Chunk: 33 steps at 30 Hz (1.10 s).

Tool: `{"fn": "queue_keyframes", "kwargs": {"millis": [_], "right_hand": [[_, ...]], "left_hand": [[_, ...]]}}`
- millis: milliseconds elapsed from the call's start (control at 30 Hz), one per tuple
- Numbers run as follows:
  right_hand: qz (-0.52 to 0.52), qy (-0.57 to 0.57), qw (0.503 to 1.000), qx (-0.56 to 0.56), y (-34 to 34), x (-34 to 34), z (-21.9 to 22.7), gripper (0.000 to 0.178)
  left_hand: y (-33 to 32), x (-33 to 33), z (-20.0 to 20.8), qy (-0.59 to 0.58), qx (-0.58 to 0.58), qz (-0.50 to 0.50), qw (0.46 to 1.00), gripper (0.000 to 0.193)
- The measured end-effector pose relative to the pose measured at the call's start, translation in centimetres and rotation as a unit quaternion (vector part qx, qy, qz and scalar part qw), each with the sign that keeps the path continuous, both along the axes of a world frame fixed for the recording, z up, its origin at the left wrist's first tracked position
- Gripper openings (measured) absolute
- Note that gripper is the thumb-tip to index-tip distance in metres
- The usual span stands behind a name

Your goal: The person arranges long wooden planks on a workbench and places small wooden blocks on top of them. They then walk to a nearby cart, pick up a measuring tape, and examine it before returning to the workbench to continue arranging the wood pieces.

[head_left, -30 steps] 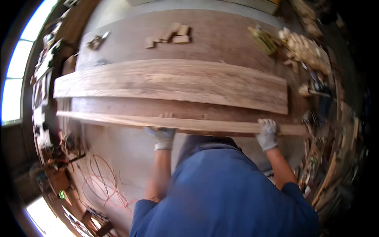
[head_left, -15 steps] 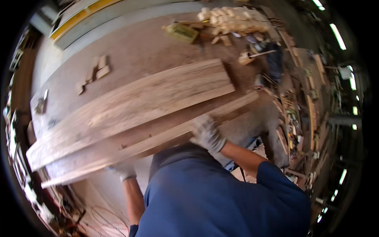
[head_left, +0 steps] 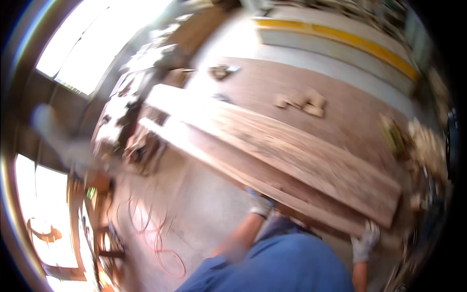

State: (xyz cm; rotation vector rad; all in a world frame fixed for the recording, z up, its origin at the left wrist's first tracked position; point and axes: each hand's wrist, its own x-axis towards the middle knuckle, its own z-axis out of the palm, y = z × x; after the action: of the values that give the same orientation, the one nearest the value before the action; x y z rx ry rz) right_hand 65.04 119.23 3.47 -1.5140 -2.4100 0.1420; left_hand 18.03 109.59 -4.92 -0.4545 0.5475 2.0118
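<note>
A long, narrow wooden board (head_left: 224, 171) lies along the near edge of the brown worktop. My left hand (head_left: 261, 204), in a light glove with bluish fingertips, grips its near edge around the middle; the board partly hides those fingers. At the board's right end, my gloved right hand (head_left: 365, 243) is closed on it, thumb toward the wood and fingers at the end, somewhat blurred. Beyond it, nearly parallel and with a gap between, rests a wide wooden plank (head_left: 292, 146) with streaky grain. Neither hand touches this plank.
Small wood blocks (head_left: 311, 103) lie farther back on the worktop. A yellow-green bundle (head_left: 393, 134) and a pile of pale wood pieces (head_left: 427, 143) are at the right. A red hose (head_left: 158, 243) coils on the floor at left. A yellow-striped bench (head_left: 340, 41) stands behind.
My view has swung left, bringing bright windows and the floor hose into sight. The narrow board now runs down to the right in the picture. My right hand has shifted to its right end.
</note>
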Motion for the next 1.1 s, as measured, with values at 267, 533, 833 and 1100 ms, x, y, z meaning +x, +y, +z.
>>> {"fn": "queue_keyframes", "kwargs": {"millis": [267, 533, 833, 1100], "right_hand": [[0.014, -0.119, 0.981, -0.155, -1.5, 3.5, 0.3, 0.075], [0.023, -0.119, 0.983, -0.137, -0.9, 3.2, -1.7, 0.069], [0.034, -0.104, 0.983, -0.146, -1.3, 3.5, -2.2, 0.063], [0.042, -0.123, 0.941, -0.312, 0.4, 5.2, -0.5, 0.058]], "left_hand": [[-0.7, 4.0, -2.2, -0.152, 0.03, -0.005, 0.988, 0.093], [-0.9, 3.4, -0.7, -0.152, -0.051, 0.001, 0.987, 0.101], [-1.5, 3.3, -0.9, -0.183, -0.042, 0.03, 0.982, 0.087], [-2.0, 3.3, 0.7, -0.168, -0.1, -0.032, 0.98, 0.083]]}}
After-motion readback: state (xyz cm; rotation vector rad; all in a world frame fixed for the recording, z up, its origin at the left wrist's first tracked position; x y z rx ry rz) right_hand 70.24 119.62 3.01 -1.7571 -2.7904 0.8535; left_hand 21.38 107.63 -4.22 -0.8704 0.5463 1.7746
